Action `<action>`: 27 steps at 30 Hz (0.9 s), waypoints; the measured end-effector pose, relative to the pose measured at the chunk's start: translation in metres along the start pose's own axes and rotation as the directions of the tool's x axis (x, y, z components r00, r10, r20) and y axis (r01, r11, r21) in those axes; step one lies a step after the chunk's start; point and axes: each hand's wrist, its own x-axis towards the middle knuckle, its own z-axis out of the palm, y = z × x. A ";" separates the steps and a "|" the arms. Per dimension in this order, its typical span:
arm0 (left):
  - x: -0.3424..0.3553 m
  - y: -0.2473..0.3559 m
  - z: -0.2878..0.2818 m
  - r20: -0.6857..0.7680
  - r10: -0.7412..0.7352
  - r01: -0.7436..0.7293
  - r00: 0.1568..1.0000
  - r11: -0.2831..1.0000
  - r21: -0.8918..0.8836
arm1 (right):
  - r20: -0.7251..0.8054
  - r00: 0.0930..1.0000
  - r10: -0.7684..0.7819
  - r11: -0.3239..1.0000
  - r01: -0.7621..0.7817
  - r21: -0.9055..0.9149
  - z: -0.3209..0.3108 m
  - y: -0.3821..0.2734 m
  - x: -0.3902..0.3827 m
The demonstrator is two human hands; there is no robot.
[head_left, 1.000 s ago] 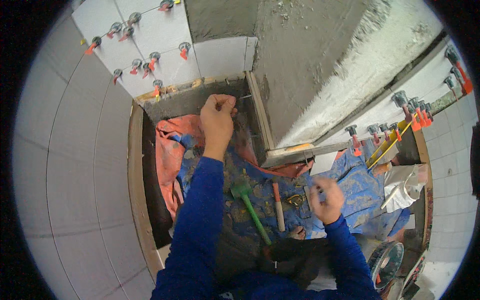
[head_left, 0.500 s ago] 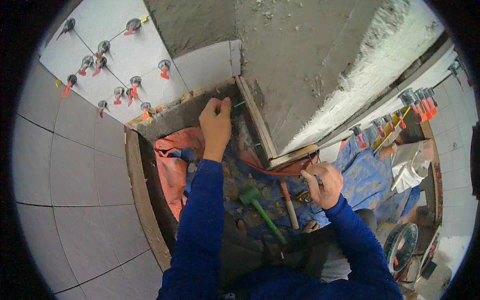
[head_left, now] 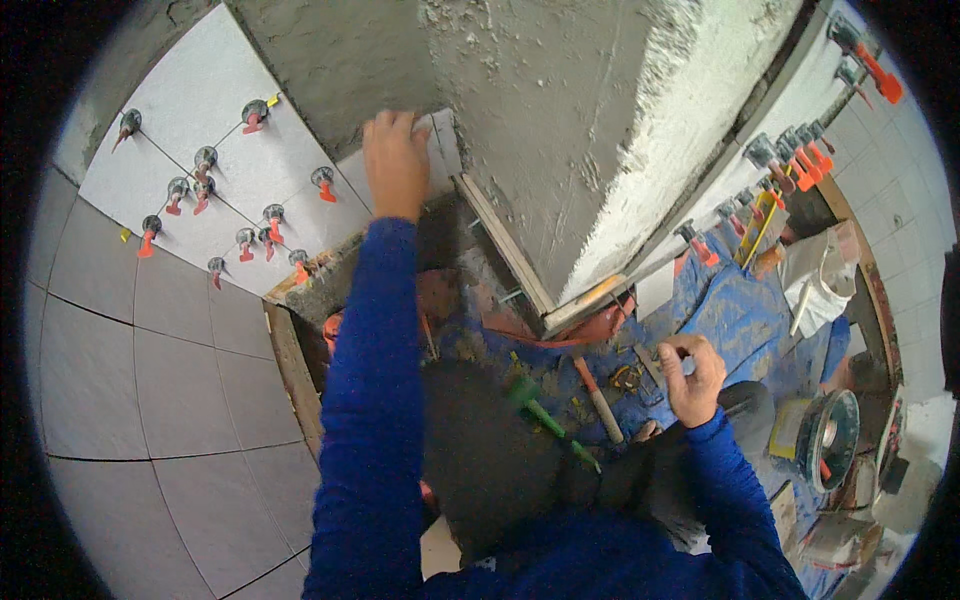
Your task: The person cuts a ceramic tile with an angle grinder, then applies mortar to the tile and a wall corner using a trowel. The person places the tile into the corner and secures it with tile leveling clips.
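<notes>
My left hand (head_left: 396, 165) reaches up to the wall, its fingers bent and close together over the short white tile strip (head_left: 444, 143). The fingertips are partly hidden, and I cannot make out anything between them. My right hand (head_left: 693, 380) is held above the blue sheet, fingers curled in toward the thumb; whatever may be inside does not show. White wall tiles (head_left: 190, 120) left of my left hand carry several levelling clips with red handles (head_left: 254, 116). Below the strip, a wooden batten (head_left: 505, 243) runs along the foot of the rough column.
On the dirty blue sheet (head_left: 730, 310) lie a green-handled mallet (head_left: 545, 415) and a wooden-handled tool (head_left: 598, 400). To the right are a white sack (head_left: 822, 275) and a bucket (head_left: 835, 440). Grey tiles (head_left: 95, 380) cover the left side. More red clips (head_left: 800, 160) line the right-hand ledge.
My left hand has risen from beside the wooden batten to the white tile strip. My right hand has moved away from the batten's corner, to the right and lower. The view has shifted.
</notes>
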 end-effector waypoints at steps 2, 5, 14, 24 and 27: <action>0.020 -0.006 0.009 0.107 0.092 -0.096 0.990 0.995 0.026 | -0.031 0.996 0.085 0.996 -0.086 -0.035 -0.014 0.016 -0.018; 0.032 -0.011 0.016 0.303 0.081 -0.127 0.950 0.983 0.136 | -0.098 0.956 0.277 0.956 -0.285 -0.076 -0.019 0.040 -0.045; 0.027 -0.018 0.028 0.297 0.107 -0.179 0.949 0.958 0.226 | -0.069 0.885 0.460 0.884 -0.464 -0.051 0.001 0.077 -0.047; 0.031 -0.014 0.028 0.272 0.127 -0.195 0.954 0.951 0.240 | -0.094 0.924 0.370 0.924 -0.377 -0.063 0.005 0.078 -0.035; 0.030 -0.009 0.028 0.291 0.122 -0.206 0.949 0.937 0.281 | -0.079 0.907 0.414 0.907 -0.419 -0.045 0.005 0.080 -0.035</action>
